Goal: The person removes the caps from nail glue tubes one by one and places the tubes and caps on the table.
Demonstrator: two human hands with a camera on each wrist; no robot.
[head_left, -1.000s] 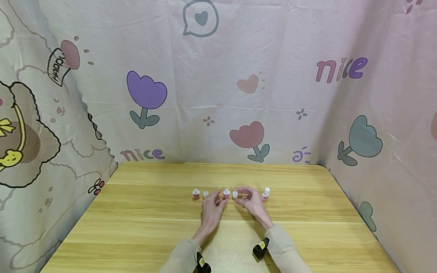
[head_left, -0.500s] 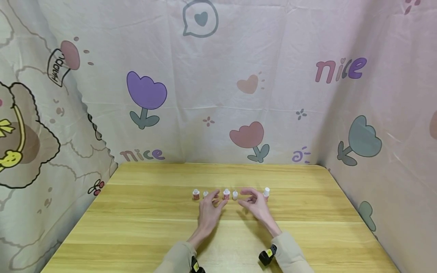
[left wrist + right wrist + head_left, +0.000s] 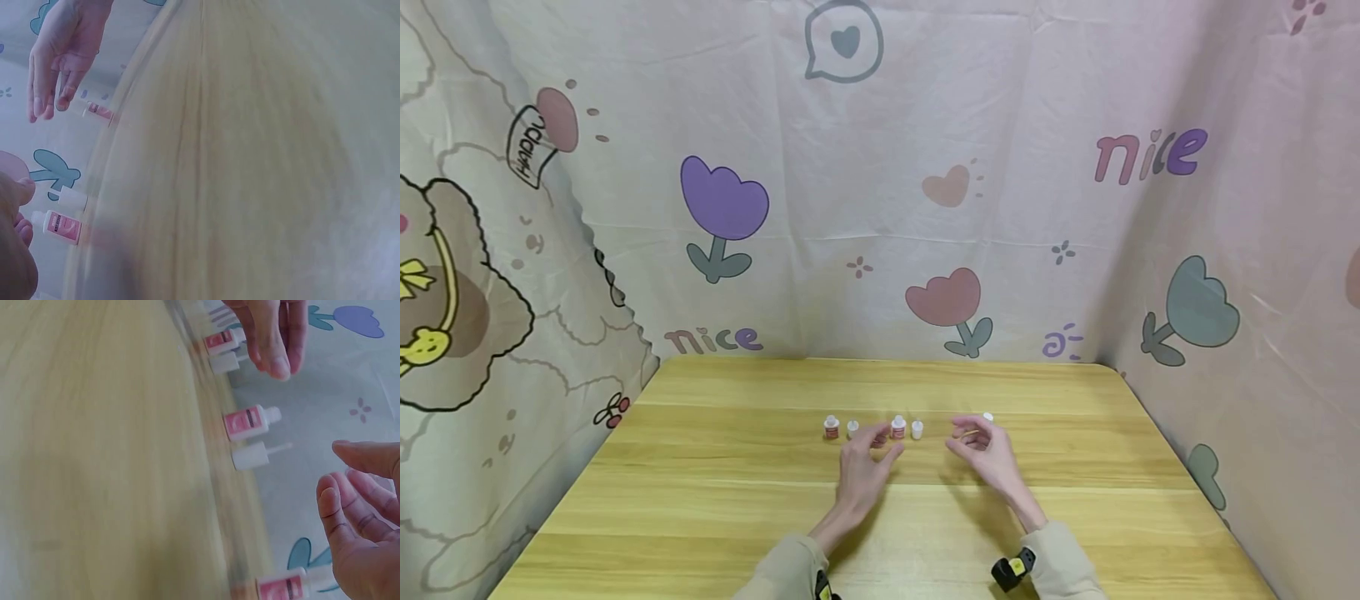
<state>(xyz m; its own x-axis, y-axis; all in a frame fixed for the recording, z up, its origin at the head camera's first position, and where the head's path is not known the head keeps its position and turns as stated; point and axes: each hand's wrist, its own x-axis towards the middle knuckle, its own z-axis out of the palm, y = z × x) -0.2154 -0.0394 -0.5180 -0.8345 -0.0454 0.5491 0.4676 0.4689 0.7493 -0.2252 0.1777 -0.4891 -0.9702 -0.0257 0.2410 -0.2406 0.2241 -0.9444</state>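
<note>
From left wrist, head-hidden bottle label (image 3: pixel 100 111)

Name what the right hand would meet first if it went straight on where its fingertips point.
Likely the loose white cap beside the middle bottle; the right hand points toward it, though whether it might pass above is unclear.

A pale wood-grained table (image 3: pixel 715 500) runs back to a pinkish-white cloth (image 3: pixel 857 133) printed with a purple tulip (image 3: pixel 726 204), a red tulip (image 3: pixel 947 297) and a grey speech bubble (image 3: pixel 844 42) holding a heart. At the left side hangs cloth showing a cartoon figure (image 3: pixel 490 312) with a yellow bow; at the right, a grey-green tulip (image 3: pixel 1201 302) stands below a colourful "nice" (image 3: pixel 1152 156).
</note>
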